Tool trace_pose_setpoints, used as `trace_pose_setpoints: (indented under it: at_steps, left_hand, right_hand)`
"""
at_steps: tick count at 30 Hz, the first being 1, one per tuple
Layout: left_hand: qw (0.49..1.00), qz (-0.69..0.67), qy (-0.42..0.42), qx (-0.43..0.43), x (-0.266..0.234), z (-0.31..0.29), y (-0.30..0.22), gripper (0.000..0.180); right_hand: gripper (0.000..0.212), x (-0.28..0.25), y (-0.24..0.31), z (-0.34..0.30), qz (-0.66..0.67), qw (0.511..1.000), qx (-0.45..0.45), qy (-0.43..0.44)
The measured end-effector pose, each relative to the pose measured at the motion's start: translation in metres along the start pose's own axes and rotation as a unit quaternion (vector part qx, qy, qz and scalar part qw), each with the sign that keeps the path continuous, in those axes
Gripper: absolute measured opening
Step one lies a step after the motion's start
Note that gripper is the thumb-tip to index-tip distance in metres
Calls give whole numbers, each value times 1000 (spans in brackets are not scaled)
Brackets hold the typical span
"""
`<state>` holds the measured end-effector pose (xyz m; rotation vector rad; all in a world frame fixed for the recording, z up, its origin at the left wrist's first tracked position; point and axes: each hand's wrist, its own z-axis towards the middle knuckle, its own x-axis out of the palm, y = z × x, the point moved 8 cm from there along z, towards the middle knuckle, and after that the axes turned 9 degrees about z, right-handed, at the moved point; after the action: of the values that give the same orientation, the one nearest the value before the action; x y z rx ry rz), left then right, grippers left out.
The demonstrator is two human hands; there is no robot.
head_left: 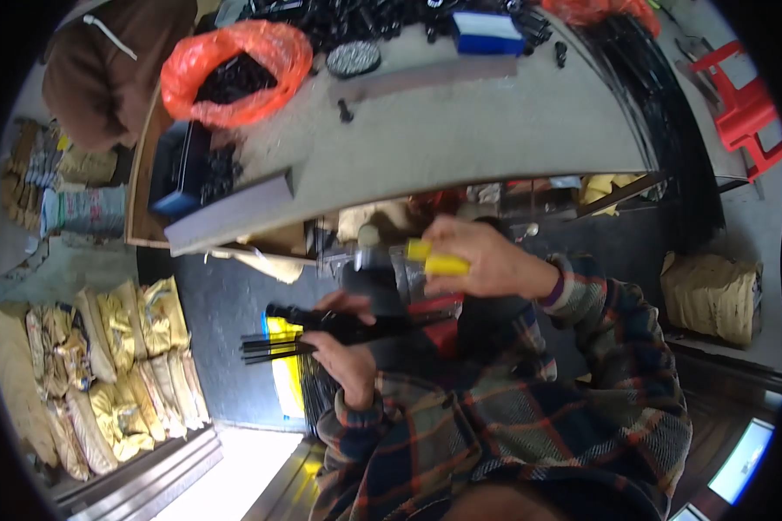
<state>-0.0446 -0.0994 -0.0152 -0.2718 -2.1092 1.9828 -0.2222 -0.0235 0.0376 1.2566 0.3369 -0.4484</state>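
Rods, thin and black, poke out to the left of the left hand in the head view. That hand is bent around a dark part, fingers on one side and palm on the other, in front of the person's body. The right hand is closed on a yellow thing, up near the edge of the worktop; it is too blurry to tell what kind it is. On the worktop, an orange bag sits open with black bits in it. Right of it are an oval dish and a blue and white box. One small black piece lies below the dish. A red stool stands far to the right.
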Motion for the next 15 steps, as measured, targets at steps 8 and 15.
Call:
trace_pose_setpoints:
  at_steps: [8,15]
  left_hand:
    - [994,-17,108,4,34,3,22,68]
    - [995,0,97,-17,21,16,19,71]
  right_hand:
    - [15,-177,-92,133,-206,932,125,-269]
    - [23,-165,-113,214,-438,872,142,-166]
